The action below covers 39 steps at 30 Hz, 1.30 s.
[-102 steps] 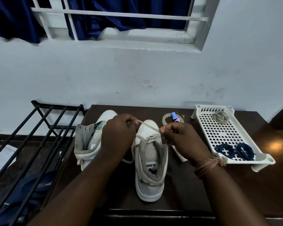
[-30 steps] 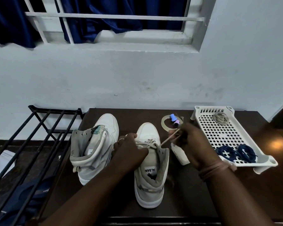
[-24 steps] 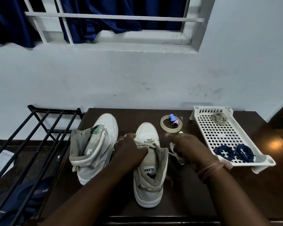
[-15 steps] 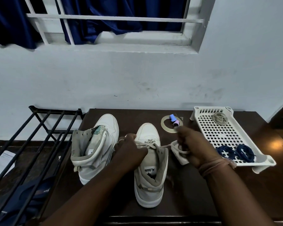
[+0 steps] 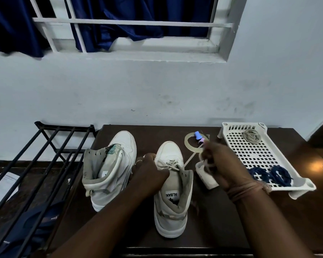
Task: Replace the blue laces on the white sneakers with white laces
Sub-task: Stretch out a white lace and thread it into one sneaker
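On the dark wooden table (image 5: 213, 211) both forearms reach in. The left hand (image 5: 149, 174) curls around the side of the right-hand white sneaker (image 5: 172, 192), gripping it. The right hand (image 5: 222, 164) is raised just beside it, pinching the white lace (image 5: 189, 159), which runs taut from the eyelets. The other sneaker (image 5: 110, 170) stands unlaced alongside. Coiled blue laces (image 5: 268, 175) lie in the perforated plastic tray (image 5: 254, 151).

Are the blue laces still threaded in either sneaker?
No: the blue laces lie coiled in the white tray, while the right sneaker carries a white lace.
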Available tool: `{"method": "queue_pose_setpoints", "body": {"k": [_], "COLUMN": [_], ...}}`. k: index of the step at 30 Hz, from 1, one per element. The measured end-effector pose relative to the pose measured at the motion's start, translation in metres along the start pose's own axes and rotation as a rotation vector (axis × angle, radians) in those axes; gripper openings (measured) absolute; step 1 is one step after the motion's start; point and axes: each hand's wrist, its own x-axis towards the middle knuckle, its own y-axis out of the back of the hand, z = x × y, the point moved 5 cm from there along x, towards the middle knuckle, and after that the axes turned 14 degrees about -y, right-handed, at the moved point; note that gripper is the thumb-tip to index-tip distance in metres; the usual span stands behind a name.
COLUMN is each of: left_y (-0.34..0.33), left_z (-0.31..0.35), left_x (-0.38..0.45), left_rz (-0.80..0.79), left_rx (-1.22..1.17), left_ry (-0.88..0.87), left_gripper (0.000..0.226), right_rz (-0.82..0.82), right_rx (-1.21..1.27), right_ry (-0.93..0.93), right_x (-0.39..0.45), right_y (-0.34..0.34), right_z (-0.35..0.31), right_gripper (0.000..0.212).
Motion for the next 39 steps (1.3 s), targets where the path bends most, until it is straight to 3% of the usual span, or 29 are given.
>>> {"method": "queue_pose_setpoints", "body": {"k": [2, 3, 5, 10, 14, 16, 18, 20, 22, 24, 25, 27, 29, 32, 35, 39], "left_y": [0.0, 0.0, -0.001, -0.005, -0.005, -0.005, -0.004, -0.003, 0.0, 0.0, 0.0, 0.004, 0.008, 0.006, -0.001, 0.002], "left_z": [-0.001, -0.001, 0.0, -0.004, -0.005, -0.006, -0.006, -0.004, -0.001, 0.002, 0.003, 0.0, -0.006, -0.013, -0.017, -0.02], "left_x": [0.0, 0.001, 0.001, 0.001, 0.002, 0.003, 0.004, 0.004, 0.004, 0.006, 0.006, 0.008, 0.012, 0.015, 0.013, 0.016], "left_rz": [-0.001, -0.004, -0.018, -0.066, -0.074, -0.08, -0.089, -0.099, -0.127, -0.212, -0.258, -0.266, -0.175, -0.121, -0.143, -0.071], "left_rx": [-0.002, -0.003, -0.007, -0.031, -0.044, -0.009, 0.038, 0.083, 0.148, 0.155, 0.131, -0.027, -0.244, -0.377, -0.464, -0.343], "left_ry": [0.003, 0.005, 0.004, 0.025, 0.037, 0.024, 0.012, 0.007, 0.009, 0.008, 0.001, 0.034, 0.082, 0.105, 0.144, 0.11], "left_gripper": [0.081, 0.082, 0.082, 0.069, 0.056, 0.046, 0.035, 0.025, 0.024, 0.04, 0.05, 0.068, 0.075, 0.059, 0.036, 0.031], "right_rz": [0.104, 0.184, 0.259, 0.068, 0.007, 0.139, 0.299, 0.38, 0.345, 0.28, 0.233, 0.078, -0.029, 0.013, 0.028, 0.083], "right_rx": [0.239, 0.19, -0.135, -0.705, -0.907, -0.795, -0.479, -0.464, -0.674, -0.874, -0.945, -1.009, -1.104, -1.189, -1.107, -1.029], "right_ry": [0.129, 0.18, 0.254, 0.027, 0.026, 0.103, 0.17, 0.221, 0.219, 0.193, 0.195, 0.234, 0.295, 0.345, 0.242, 0.129], "right_x": [-0.005, -0.008, -0.01, -0.003, 0.0, -0.003, -0.007, -0.008, -0.003, 0.0, -0.001, 0.002, 0.004, 0.008, 0.01, 0.013], "right_y": [0.012, 0.017, 0.019, -0.009, -0.016, -0.012, 0.004, 0.014, 0.015, 0.01, 0.006, -0.006, -0.017, -0.017, -0.014, -0.008], "right_z": [-0.013, -0.016, -0.016, 0.019, 0.02, 0.008, -0.005, -0.01, -0.002, 0.008, 0.011, 0.015, 0.021, 0.027, 0.028, 0.029], "right_gripper": [0.025, 0.025, 0.035, 0.03, 0.038, 0.037, 0.032, 0.036, 0.035, 0.013, 0.017, 0.045, 0.032, 0.01, 0.028, 0.039]}}
